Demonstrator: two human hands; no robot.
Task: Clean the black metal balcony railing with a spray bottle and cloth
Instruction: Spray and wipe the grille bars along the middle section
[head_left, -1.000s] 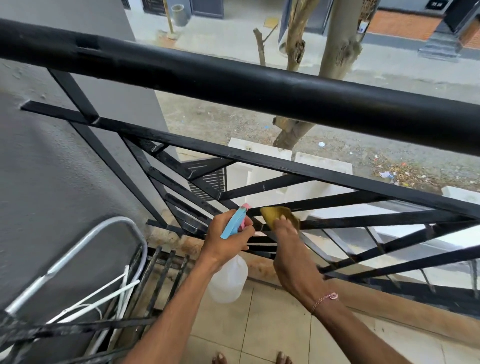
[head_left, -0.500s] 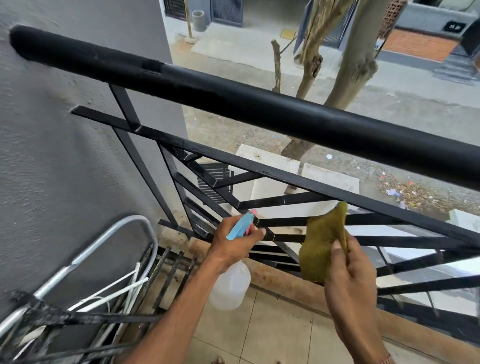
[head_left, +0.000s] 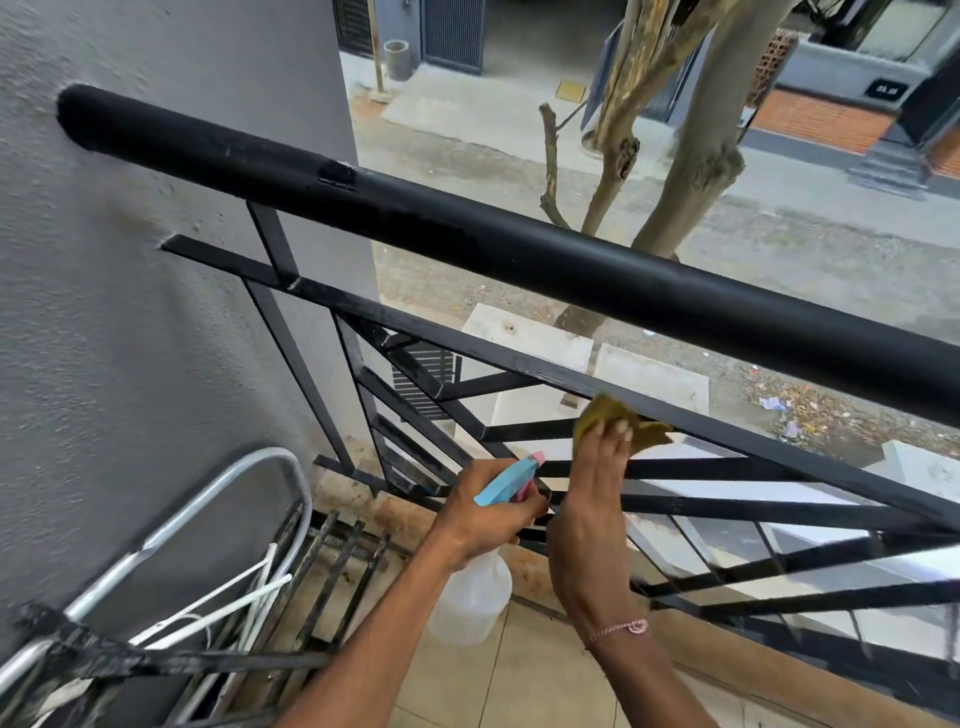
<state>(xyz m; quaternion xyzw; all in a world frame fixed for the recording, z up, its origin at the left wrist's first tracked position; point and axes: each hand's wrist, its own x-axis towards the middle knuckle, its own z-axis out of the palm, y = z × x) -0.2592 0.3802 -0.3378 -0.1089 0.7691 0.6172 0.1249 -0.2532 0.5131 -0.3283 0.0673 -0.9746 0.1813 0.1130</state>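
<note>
The railing runs from the grey wall on the left down toward the right, its long axis slanting across your view. Its top is a thick round black tube; under it a flat black bar follows the same line, and thinner black bars fan out below.

Your left hand is just under that flat bar, with the fingers curled around the neck of the spray bottle. The blue and pink spray head points up and right, toward the bars; the clear white body hangs below your wrist.

Your right hand reaches up beside the left, fingers nearly straight, and presses the olive-yellow cloth against the flat bar. The cloth is crumpled and partly wraps over the bar. A thin pink bracelet is on your right wrist.
</note>
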